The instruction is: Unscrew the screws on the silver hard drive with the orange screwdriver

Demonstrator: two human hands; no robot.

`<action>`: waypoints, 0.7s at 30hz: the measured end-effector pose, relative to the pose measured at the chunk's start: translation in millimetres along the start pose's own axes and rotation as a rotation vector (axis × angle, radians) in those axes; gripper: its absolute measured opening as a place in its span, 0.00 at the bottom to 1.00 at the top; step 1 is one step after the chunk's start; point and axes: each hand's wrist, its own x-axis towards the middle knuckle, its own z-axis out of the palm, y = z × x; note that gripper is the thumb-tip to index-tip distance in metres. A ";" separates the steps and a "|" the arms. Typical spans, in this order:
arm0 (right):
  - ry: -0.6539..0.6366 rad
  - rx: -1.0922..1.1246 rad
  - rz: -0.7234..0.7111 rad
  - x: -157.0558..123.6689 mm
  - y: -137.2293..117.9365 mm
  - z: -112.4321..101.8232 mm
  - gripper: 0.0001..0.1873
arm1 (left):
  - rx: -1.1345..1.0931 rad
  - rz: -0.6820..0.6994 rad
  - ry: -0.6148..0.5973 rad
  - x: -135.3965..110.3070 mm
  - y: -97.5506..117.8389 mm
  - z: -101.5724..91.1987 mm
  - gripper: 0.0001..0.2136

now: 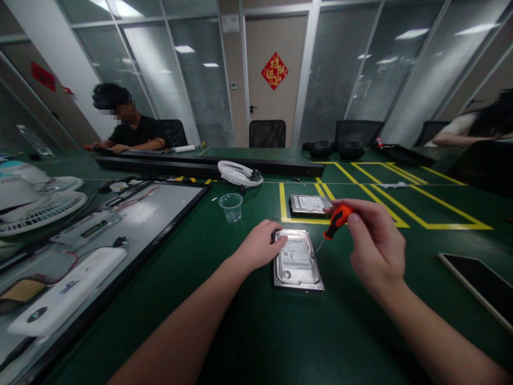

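Observation:
A silver hard drive (298, 261) lies flat on the green table (256, 331) in front of me. My left hand (259, 246) rests on its upper left corner, fingers curled over the edge, steadying it. My right hand (374, 243) is closed around a screwdriver with an orange and black handle (337, 220). The thin shaft slants down to the drive's right edge, where its tip touches. A second hard drive (309, 205) lies farther back inside a yellow taped square.
A clear plastic cup (231, 207) stands left of the drives. An opened monitor panel (92, 235) with loose parts fills the left side. White fan grilles (239, 173) lie behind. A dark tablet (479, 286) sits at the right. Two people sit across the table.

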 end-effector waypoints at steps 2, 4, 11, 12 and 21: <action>0.004 0.001 0.008 0.0 0.4 0.4 0.12 | 0.001 -0.007 -0.001 -0.1 0.4 -0.4 0.16; 0.005 0.023 0.016 -0.4 1.9 0.4 0.12 | 0.001 -0.012 -0.001 -0.3 0.7 -0.8 0.16; 0.026 -0.055 -0.008 -1.1 5.7 -0.6 0.13 | 0.002 0.005 0.003 0.0 0.3 0.0 0.16; 0.032 -0.081 -0.018 -0.6 5.9 -0.6 0.13 | 0.005 0.004 0.004 0.1 0.3 0.3 0.16; 0.005 -0.096 -0.064 1.8 7.0 -0.3 0.17 | 0.003 -0.005 0.006 0.6 0.4 1.3 0.16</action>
